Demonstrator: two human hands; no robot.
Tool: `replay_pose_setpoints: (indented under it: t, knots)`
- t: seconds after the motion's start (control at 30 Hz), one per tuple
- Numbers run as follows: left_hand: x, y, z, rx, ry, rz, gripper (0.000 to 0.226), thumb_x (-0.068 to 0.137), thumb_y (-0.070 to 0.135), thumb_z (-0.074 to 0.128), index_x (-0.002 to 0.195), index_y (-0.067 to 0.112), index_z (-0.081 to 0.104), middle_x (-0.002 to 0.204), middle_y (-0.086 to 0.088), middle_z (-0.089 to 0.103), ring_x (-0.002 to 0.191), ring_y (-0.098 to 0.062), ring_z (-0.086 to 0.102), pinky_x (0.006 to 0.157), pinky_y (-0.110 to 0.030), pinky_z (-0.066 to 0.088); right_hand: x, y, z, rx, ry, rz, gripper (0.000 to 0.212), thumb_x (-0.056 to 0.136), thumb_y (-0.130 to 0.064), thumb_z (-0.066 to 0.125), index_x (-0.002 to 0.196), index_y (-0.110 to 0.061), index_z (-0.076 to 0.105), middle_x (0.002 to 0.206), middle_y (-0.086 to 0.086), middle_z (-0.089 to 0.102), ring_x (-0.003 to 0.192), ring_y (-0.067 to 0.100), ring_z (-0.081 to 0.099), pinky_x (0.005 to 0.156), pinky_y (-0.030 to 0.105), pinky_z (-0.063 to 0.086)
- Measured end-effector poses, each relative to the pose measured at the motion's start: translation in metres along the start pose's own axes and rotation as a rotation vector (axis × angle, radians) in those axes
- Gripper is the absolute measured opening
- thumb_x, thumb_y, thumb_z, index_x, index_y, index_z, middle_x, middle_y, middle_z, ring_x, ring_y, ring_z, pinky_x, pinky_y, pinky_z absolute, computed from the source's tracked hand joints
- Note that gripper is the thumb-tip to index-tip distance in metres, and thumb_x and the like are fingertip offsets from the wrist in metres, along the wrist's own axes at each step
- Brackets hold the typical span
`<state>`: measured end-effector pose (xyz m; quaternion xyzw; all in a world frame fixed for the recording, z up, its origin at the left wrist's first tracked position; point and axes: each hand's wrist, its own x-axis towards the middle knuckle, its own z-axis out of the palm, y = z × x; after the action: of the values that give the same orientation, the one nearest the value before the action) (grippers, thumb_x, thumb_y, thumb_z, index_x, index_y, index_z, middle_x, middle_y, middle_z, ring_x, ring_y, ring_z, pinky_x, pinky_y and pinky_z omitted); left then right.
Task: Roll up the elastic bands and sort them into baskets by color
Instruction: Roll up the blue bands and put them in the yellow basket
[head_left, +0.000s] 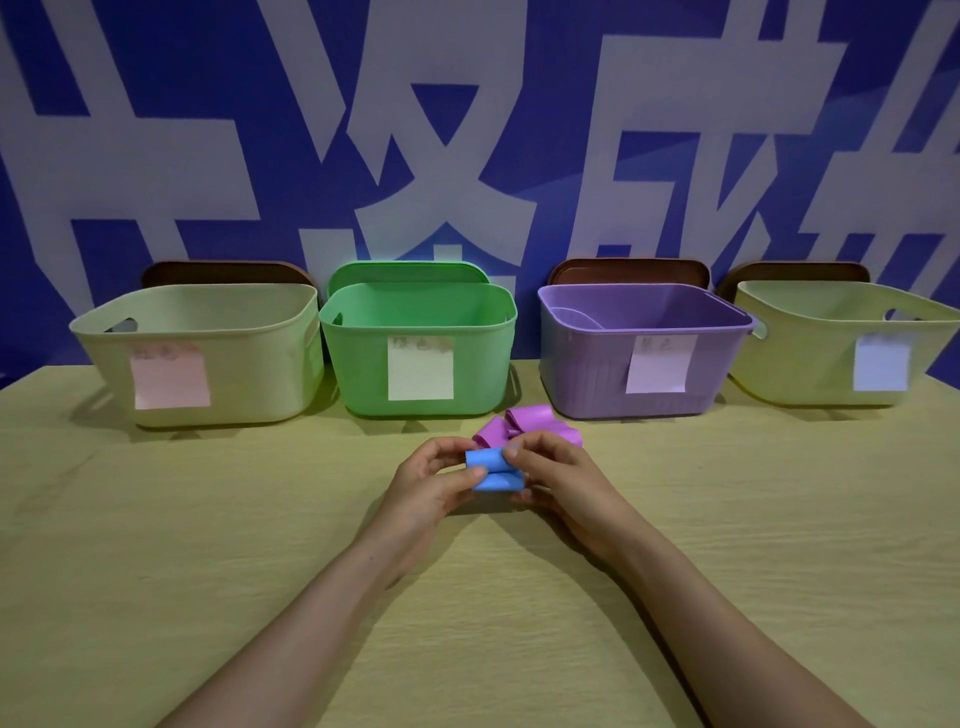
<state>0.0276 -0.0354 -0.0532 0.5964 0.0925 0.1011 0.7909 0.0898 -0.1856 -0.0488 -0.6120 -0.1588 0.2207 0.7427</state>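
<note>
A blue elastic band (493, 470), partly rolled, is held just above the table by both hands. My left hand (434, 480) pinches its left end and my right hand (556, 475) grips its right end. Right behind them a loose purple band (530, 422) lies crumpled on the table. Along the back stand a beige basket (249, 364) with a pink note, a green basket (358, 364) with a pale note, a purple basket (587, 374) with a pink note, and another beige basket (800, 358) with a light blue note.
The baskets stand in a row against a blue wall with large white characters. Lids lean behind each basket, such as a brown one (628, 270). The wooden table (208, 545) stretches wide on both sides of my forearms.
</note>
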Motion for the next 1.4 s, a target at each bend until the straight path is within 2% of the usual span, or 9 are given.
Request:
replay_pose_setpoints:
  t: [0.13, 0.33, 0.47, 0.6, 0.87, 0.97, 1.1, 1.27, 1.4]
  knots:
    - [0.001, 0.002, 0.000, -0.067, 0.013, -0.018, 0.017, 0.086, 0.005, 0.063, 0.102, 0.000, 0.060, 0.097, -0.014, 0.067, 0.083, -0.021, 0.068, 0.070, -0.022, 0.057, -0.001, 0.000, -0.003, 0.086, -0.024, -0.021, 0.022, 0.087, 0.001, 0.060, 0.109, 0.002, 0.059, 0.102, 0.018, 0.063, 0.089, 0.025, 0.064, 0.077, 0.030, 0.056]
    - [-0.004, 0.001, -0.003, 0.064, 0.014, 0.037, 0.012, 0.083, -0.004, 0.063, 0.092, 0.004, 0.062, 0.101, -0.014, 0.064, 0.077, -0.018, 0.069, 0.066, -0.021, 0.055, -0.002, 0.001, -0.006, -0.051, -0.052, -0.077, 0.022, 0.083, 0.007, 0.061, 0.099, -0.008, 0.065, 0.102, 0.015, 0.064, 0.086, 0.023, 0.063, 0.076, 0.029, 0.051]
    - [-0.015, 0.004, 0.007, 0.111, 0.015, 0.038, 0.015, 0.085, -0.008, 0.060, 0.093, 0.004, 0.062, 0.106, -0.019, 0.061, 0.077, -0.019, 0.068, 0.064, -0.021, 0.055, -0.019, -0.005, 0.001, -0.057, -0.005, -0.039, 0.023, 0.082, 0.009, 0.060, 0.097, -0.008, 0.065, 0.097, 0.015, 0.065, 0.072, 0.020, 0.061, 0.064, 0.026, 0.050]
    - [-0.030, 0.034, 0.020, 0.099, -0.082, -0.026, 0.020, 0.088, -0.004, 0.057, 0.108, -0.003, 0.060, 0.109, -0.021, 0.063, 0.085, -0.024, 0.066, 0.069, -0.021, 0.057, -0.036, -0.044, 0.007, -0.127, 0.004, -0.089, 0.024, 0.084, 0.010, 0.057, 0.098, -0.007, 0.065, 0.099, 0.014, 0.065, 0.085, 0.024, 0.060, 0.075, 0.028, 0.049]
    - [-0.053, 0.081, 0.068, 0.028, -0.173, 0.048, 0.013, 0.085, -0.003, 0.062, 0.096, 0.003, 0.059, 0.097, -0.014, 0.064, 0.079, -0.021, 0.066, 0.074, -0.023, 0.058, -0.072, -0.098, -0.005, 0.162, 0.123, -0.135, 0.019, 0.086, 0.006, 0.058, 0.101, -0.005, 0.060, 0.095, 0.013, 0.065, 0.084, 0.018, 0.065, 0.075, 0.021, 0.054]
    - [-0.034, 0.086, 0.096, -0.002, -0.198, 0.032, 0.015, 0.085, -0.005, 0.060, 0.098, 0.003, 0.060, 0.091, -0.012, 0.067, 0.078, -0.018, 0.066, 0.077, -0.023, 0.055, -0.061, -0.114, -0.023, 0.242, 0.163, -0.131, 0.016, 0.086, 0.005, 0.059, 0.102, 0.006, 0.062, 0.090, 0.013, 0.067, 0.085, 0.015, 0.065, 0.077, 0.017, 0.053]
    - [0.023, 0.084, 0.134, 0.083, -0.233, 0.054, 0.014, 0.085, -0.004, 0.060, 0.093, 0.007, 0.064, 0.089, -0.009, 0.067, 0.081, -0.015, 0.064, 0.077, -0.021, 0.054, -0.022, -0.129, -0.070, 0.326, 0.174, -0.072, 0.008, 0.086, 0.004, 0.059, 0.092, 0.005, 0.065, 0.091, 0.013, 0.069, 0.082, 0.013, 0.068, 0.074, 0.016, 0.056]
    - [0.104, 0.077, 0.179, 0.211, -0.222, 0.047, 0.018, 0.083, -0.003, 0.065, 0.099, 0.004, 0.062, 0.091, -0.008, 0.066, 0.092, -0.021, 0.065, 0.090, -0.033, 0.052, 0.029, -0.153, -0.139, 0.116, 0.186, -0.066, 0.012, 0.082, -0.005, 0.067, 0.093, -0.005, 0.067, 0.090, 0.009, 0.071, 0.086, 0.015, 0.070, 0.072, 0.020, 0.055]
    - [0.138, 0.090, 0.215, 0.172, -0.197, -0.084, 0.017, 0.083, -0.005, 0.063, 0.095, 0.007, 0.059, 0.094, -0.012, 0.065, 0.090, -0.023, 0.066, 0.087, -0.032, 0.054, 0.048, -0.183, -0.162, 0.090, 0.283, -0.023, 0.009, 0.082, -0.003, 0.068, 0.089, -0.010, 0.066, 0.085, 0.008, 0.069, 0.074, 0.014, 0.068, 0.067, 0.019, 0.055]
